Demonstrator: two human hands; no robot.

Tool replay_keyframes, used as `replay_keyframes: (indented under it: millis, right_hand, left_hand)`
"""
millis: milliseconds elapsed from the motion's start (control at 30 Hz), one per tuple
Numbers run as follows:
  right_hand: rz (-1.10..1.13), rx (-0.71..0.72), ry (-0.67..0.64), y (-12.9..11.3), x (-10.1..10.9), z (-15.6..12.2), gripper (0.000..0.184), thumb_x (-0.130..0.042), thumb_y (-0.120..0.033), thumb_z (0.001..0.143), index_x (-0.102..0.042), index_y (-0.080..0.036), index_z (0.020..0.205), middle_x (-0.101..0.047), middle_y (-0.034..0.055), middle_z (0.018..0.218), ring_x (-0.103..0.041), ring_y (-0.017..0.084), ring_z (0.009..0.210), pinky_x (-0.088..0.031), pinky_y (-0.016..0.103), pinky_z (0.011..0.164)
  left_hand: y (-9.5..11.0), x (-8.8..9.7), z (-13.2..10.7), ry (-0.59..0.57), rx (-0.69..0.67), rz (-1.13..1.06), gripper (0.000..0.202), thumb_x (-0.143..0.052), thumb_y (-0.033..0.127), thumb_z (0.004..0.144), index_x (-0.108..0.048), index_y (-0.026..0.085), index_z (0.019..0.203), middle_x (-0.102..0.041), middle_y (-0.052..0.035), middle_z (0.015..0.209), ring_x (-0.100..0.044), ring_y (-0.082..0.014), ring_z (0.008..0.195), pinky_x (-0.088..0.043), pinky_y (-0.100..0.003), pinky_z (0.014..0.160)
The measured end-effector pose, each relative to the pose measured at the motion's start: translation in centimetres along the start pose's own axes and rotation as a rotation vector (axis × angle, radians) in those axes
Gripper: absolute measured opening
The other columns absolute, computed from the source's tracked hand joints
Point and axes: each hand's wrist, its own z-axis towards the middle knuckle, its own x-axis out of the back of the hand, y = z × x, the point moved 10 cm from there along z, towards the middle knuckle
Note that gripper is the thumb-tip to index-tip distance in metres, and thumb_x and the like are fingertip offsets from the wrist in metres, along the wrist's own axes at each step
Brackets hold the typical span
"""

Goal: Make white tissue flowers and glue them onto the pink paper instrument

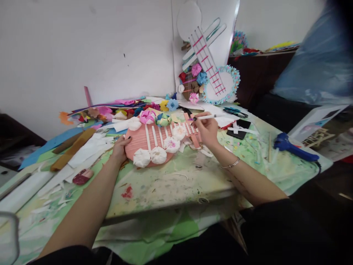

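Note:
A pink paper guitar body (142, 141) lies on the paint-stained table (176, 180), with white strips across it and white and pink paper flowers (150, 155) along its edge. My left hand (120, 148) grips its left rim, fingers curled over the edge. My right hand (207, 129) pinches a white pen (207, 117) held sideways over the pink neck (193, 133), tip pointing left. A bracelet circles my right wrist.
A finished white paper guitar (205, 60) leans on the wall behind. Coloured paper scraps and flowers (116, 110) pile up at the back left. A blue glue gun (292, 147), scissors (234, 111) and a black phone (239, 129) lie right. White paper strips (82, 154) lie left.

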Motion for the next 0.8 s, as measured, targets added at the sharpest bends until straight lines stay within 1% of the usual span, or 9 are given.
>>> replay_keyframes:
  millis: [33, 100, 133, 200, 333, 433, 567, 700, 800]
  right_hand:
    - [0.012, -0.008, -0.073, -0.3, -1.4, -0.6, 0.012, -0.052, -0.032, 0.088, -0.052, -0.021, 0.093, -0.06, -0.0016, 0.067, -0.058, 0.012, 0.057, -0.048, 0.028, 0.055]
    - [0.021, -0.011, -0.201, -1.1, -3.8, -1.9, 0.012, -0.056, -0.031, 0.086, -0.056, -0.02, 0.088, -0.059, -0.0028, 0.062, -0.056, 0.011, 0.054, -0.045, 0.025, 0.052]
    - [0.018, -0.009, -0.249, -1.5, -4.7, -2.4, 0.01, -0.058, -0.029, 0.083, -0.057, -0.02, 0.085, -0.059, -0.003, 0.062, -0.056, 0.01, 0.054, -0.044, 0.025, 0.052]
    - [0.003, -0.004, -0.307, -2.0, -5.9, -3.3, 0.007, -0.062, -0.025, 0.078, -0.057, -0.019, 0.077, -0.058, -0.0033, 0.063, -0.053, 0.009, 0.055, -0.04, 0.024, 0.051]
    - [-0.016, 0.011, -0.354, -2.2, -6.5, -4.0, 0.014, -0.063, -0.02, 0.073, -0.05, -0.02, 0.068, -0.052, -0.0049, 0.062, -0.045, 0.008, 0.054, -0.034, 0.024, 0.051]
    - [-0.032, 0.021, -0.362, -1.9, -6.5, -4.2, 0.018, -0.062, -0.021, 0.074, -0.047, -0.02, 0.065, -0.047, -0.0055, 0.06, -0.043, 0.009, 0.056, -0.032, 0.025, 0.054]
    - [-0.043, 0.038, -0.378, -1.6, -6.9, -4.4, 0.023, -0.06, -0.023, 0.076, -0.042, -0.021, 0.062, -0.042, -0.0063, 0.057, -0.039, 0.009, 0.056, -0.031, 0.026, 0.057]
    - [-0.042, 0.045, -0.423, -1.8, -7.6, -4.7, 0.022, -0.059, -0.027, 0.079, -0.043, -0.021, 0.065, -0.043, -0.0062, 0.059, -0.04, 0.009, 0.056, -0.031, 0.026, 0.056]
    - [-0.052, 0.043, -0.448, -2.0, -7.8, -4.8, 0.022, -0.06, -0.027, 0.079, -0.044, -0.021, 0.065, -0.044, -0.0058, 0.06, -0.04, 0.009, 0.056, -0.031, 0.025, 0.055]
  left_hand:
    - [0.0, 0.1, 0.0, 0.005, -0.003, 0.001, 0.031, -0.078, 0.017, 0.056, -0.061, 0.017, 0.082, -0.072, -0.0033, 0.081, -0.07, -0.0233, 0.077, -0.06, -0.037, 0.076]
    - [0.0, 0.3, 0.0, 0.018, -0.011, 0.001, 0.031, -0.079, 0.017, 0.055, -0.059, 0.017, 0.079, -0.071, -0.0026, 0.079, -0.069, -0.0228, 0.075, -0.06, -0.037, 0.076]
    - [0.0, 0.4, 0.0, 0.024, -0.015, 0.0, 0.031, -0.079, 0.017, 0.054, -0.059, 0.017, 0.078, -0.071, -0.0022, 0.078, -0.069, -0.0226, 0.074, -0.06, -0.037, 0.077]
    - [-0.1, 0.5, -0.1, 0.03, -0.025, 0.0, 0.032, -0.079, 0.017, 0.052, -0.058, 0.017, 0.077, -0.071, -0.0019, 0.078, -0.069, -0.0224, 0.073, -0.06, -0.038, 0.077]
    - [-0.1, 0.6, 0.0, 0.023, -0.048, 0.006, 0.033, -0.079, 0.018, 0.051, -0.058, 0.017, 0.076, -0.071, -0.0017, 0.079, -0.068, -0.0205, 0.071, -0.059, -0.037, 0.077]
    - [-0.1, 0.5, 0.0, 0.004, -0.057, 0.013, 0.033, -0.079, 0.019, 0.051, -0.059, 0.017, 0.077, -0.071, -0.0017, 0.079, -0.067, -0.0201, 0.072, -0.058, -0.037, 0.079]
    - [-0.1, 0.2, 0.0, -0.027, -0.055, 0.017, 0.033, -0.079, 0.019, 0.051, -0.061, 0.017, 0.079, -0.071, -0.0021, 0.079, -0.069, -0.0223, 0.075, -0.059, -0.04, 0.081]
    - [-0.1, 0.2, 0.0, -0.024, -0.051, 0.018, 0.031, -0.078, 0.019, 0.052, -0.061, 0.017, 0.079, -0.071, -0.0022, 0.078, -0.069, -0.0227, 0.074, -0.059, -0.041, 0.082]
    - [-0.1, 0.4, 0.0, 0.003, -0.054, 0.019, 0.028, -0.075, 0.016, 0.054, -0.062, 0.017, 0.079, -0.071, -0.0016, 0.077, -0.068, -0.0206, 0.07, -0.06, -0.039, 0.08]
